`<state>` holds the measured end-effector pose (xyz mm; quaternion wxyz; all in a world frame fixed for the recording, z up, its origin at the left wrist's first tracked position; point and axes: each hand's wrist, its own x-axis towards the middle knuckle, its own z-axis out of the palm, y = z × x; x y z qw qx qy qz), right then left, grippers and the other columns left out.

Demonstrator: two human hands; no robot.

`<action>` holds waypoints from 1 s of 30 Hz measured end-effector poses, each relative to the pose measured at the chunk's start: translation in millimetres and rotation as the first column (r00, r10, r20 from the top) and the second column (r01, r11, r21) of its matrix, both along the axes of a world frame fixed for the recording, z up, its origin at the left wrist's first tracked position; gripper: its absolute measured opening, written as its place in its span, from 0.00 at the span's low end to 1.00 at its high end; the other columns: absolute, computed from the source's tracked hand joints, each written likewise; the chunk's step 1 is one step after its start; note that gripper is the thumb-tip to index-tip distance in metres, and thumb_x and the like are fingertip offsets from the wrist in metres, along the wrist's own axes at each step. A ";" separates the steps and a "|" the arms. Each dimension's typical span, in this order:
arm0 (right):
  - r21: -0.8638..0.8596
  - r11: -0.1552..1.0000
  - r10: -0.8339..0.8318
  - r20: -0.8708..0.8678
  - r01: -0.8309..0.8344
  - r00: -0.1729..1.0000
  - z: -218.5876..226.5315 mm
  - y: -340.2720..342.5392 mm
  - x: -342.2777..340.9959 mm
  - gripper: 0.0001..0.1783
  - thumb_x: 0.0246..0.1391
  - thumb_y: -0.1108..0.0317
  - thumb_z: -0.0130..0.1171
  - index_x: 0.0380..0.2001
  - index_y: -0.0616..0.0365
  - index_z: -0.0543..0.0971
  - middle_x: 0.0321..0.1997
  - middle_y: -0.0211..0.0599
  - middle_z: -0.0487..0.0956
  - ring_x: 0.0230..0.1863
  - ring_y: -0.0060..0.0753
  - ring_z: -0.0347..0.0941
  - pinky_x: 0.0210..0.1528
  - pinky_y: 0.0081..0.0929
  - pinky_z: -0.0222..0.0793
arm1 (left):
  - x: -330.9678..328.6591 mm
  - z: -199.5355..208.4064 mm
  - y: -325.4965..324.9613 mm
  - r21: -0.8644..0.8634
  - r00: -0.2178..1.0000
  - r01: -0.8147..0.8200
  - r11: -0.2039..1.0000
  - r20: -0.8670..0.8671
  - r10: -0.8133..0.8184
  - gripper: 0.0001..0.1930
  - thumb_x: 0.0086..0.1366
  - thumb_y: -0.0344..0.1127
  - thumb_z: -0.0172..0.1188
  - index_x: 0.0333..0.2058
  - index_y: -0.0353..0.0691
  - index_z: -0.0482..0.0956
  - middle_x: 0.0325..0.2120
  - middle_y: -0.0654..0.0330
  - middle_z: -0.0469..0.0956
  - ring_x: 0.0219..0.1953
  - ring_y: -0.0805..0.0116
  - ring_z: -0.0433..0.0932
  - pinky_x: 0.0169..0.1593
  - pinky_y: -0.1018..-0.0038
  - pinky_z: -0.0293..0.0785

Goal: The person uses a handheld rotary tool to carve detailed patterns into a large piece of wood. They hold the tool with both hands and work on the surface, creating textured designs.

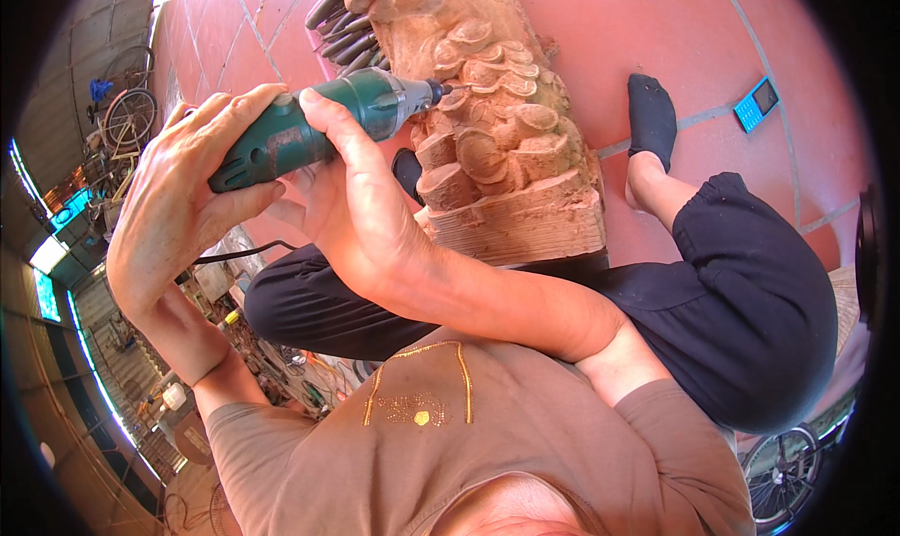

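Observation:
Both my hands grip a green die grinder (pixel 292 140), a straight rotary tool with a grey nose and a thin bit. My left hand (pixel 183 166) wraps the rear of its body from the left. Crossing in front of my body, my right hand (pixel 361 194) holds it from below and the near side, thumb along the top. The bit points right, at a carved wooden piece (pixel 506 147) with rounded, overlapping relief shapes. Its tip appears to touch the carving's left side; the exact contact is too small to tell. A flat, uncarved wood end faces me.
Several chisels (pixel 349 39) lie left of the carving's far part. A blue mobile phone (pixel 756 105) rests on the red tiled floor (pixel 694 20). A dark cable (pixel 246 253) runs below my hands. My bent legs flank the carving. Bicycles and clutter stand at the left.

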<state>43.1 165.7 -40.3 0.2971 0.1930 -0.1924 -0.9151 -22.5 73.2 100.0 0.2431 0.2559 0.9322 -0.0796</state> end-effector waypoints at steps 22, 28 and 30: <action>0.256 0.966 0.045 -0.006 -0.042 0.999 -1.6 4.3 31.6 0.15 0.66 0.54 0.61 0.51 0.41 0.74 0.54 0.20 0.76 0.57 0.19 0.71 0.65 0.39 0.64 | 58.9 -29.0 -23.5 0.214 0.973 -0.148 0.966 -0.143 0.181 0.38 0.44 0.31 0.72 0.59 0.41 0.76 0.44 0.54 0.80 0.44 0.51 0.77 0.52 0.61 0.73; 0.261 0.965 0.017 -0.007 -0.014 1.000 0.0 5.9 32.0 0.14 0.66 0.54 0.61 0.51 0.40 0.74 0.53 0.19 0.77 0.57 0.18 0.72 0.64 0.38 0.64 | 55.7 -29.3 -22.7 0.271 0.976 -0.154 0.950 -0.106 0.188 0.39 0.44 0.32 0.73 0.60 0.40 0.76 0.43 0.54 0.80 0.43 0.51 0.77 0.50 0.62 0.73; 0.255 0.967 0.025 0.008 -0.026 1.000 2.1 6.9 31.2 0.14 0.66 0.54 0.61 0.51 0.39 0.74 0.53 0.19 0.77 0.57 0.18 0.72 0.64 0.38 0.64 | 53.8 -25.9 -20.7 0.263 0.978 -0.162 0.951 -0.086 0.190 0.39 0.44 0.33 0.73 0.60 0.40 0.75 0.43 0.54 0.80 0.43 0.51 0.77 0.50 0.62 0.73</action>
